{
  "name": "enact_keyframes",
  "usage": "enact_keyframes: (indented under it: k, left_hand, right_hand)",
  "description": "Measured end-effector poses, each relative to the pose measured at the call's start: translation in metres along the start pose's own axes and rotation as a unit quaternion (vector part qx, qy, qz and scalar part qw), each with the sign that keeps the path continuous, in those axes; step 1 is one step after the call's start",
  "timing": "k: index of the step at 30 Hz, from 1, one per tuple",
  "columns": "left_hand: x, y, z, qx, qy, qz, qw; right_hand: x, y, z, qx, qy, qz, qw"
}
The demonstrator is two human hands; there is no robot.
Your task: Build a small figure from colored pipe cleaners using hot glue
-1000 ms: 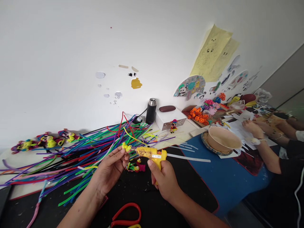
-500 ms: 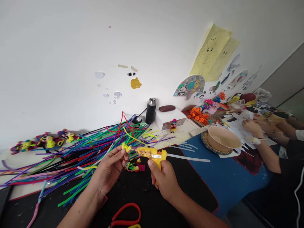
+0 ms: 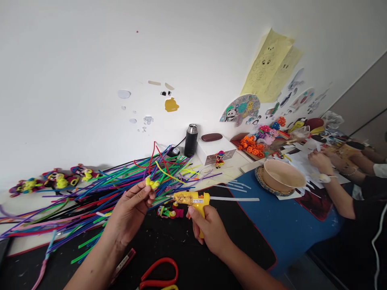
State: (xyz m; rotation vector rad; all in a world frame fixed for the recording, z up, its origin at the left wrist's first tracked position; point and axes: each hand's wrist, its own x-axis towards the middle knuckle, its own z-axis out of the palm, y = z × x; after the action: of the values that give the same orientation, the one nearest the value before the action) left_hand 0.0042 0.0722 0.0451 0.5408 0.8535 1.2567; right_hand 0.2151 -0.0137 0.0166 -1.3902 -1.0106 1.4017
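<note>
With the left hand point(image 3: 130, 211) pinching a small, fuzzy yellow piece point(image 3: 152, 183) above multicoloured pipe cleaners point(image 3: 121, 186), the right hand point(image 3: 212, 228), gripping a stained yellow plastic glue gun point(image 3: 188, 197) nearby, risked causing a burn if it slipped leftward.

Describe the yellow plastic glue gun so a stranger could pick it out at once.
Find the black mat with red edging; over it, the right hand grips the yellow plastic glue gun. Its brown-stained barrel, white label and long translucent rear stick set it apart from the small fuzzy yellow piece in the left hand.
</note>
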Motion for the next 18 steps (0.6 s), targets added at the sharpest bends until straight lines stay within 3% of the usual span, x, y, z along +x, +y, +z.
enact_keyframes:
  k: [3, 8, 12, 18]
  left_hand:
    - [0.001, 0.005, -0.002, 0.003, 0.008, 0.011, 1.000]
    - [-0.001, 0.000, 0.001, 0.013, -0.012, -0.008, 1.000]
    - [-0.003, -0.011, 0.003, 0.018, -0.020, -0.024, 0.999]
    - [-0.006, -0.025, 0.007, 0.047, -0.042, -0.040, 0.997]
  right_hand:
    - [0.005, 0.009, -0.015, 0.081, -0.027, 0.026, 0.996]
    - [0.015, 0.018, -0.050, 0.150, 0.027, 0.070, 0.986]
    - [0.018, 0.026, -0.072, 0.062, 0.010, 0.110, 0.992]
    - [0.026, 0.029, -0.087, -0.097, -0.026, 0.130, 0.986]
